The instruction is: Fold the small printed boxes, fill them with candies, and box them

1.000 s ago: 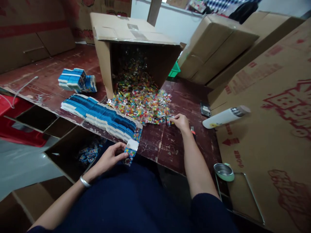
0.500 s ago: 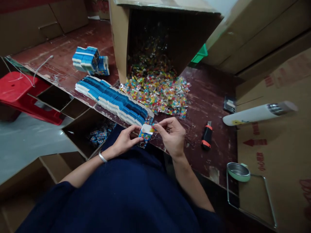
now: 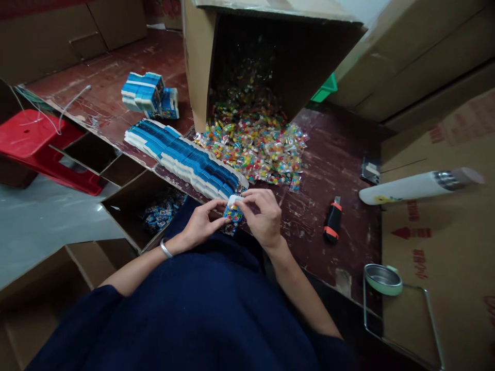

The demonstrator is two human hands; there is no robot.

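A small blue printed carton [image 3: 232,212] with a white inner flap is held at the table's front edge. My left hand [image 3: 203,222] pinches it from the left between thumb and fingers. From the right, my right hand [image 3: 263,215] has thumb and fingertips closed at the carton's white top. Whether a candy packet is still between those fingertips cannot be made out. Just beyond lies a long row of flattened blue-and-white cartons [image 3: 185,157]. Small clear packets of colourful candy [image 3: 255,149] spill out of a tipped cardboard box [image 3: 199,67] behind my hands.
A black-and-orange utility knife [image 3: 333,220] lies on the right, near a white bottle [image 3: 406,188] and a metal bowl [image 3: 382,279]. Stacked blue cartons [image 3: 143,91] stand at back left. Below the edge, a box [image 3: 127,211] contains filled blue packs. A red stool [image 3: 34,134] is far left.
My right hand has moved left and in against the carton's opening. The yellow candy packet seen at its fingertips is now mostly out of sight. The view has shifted slightly.
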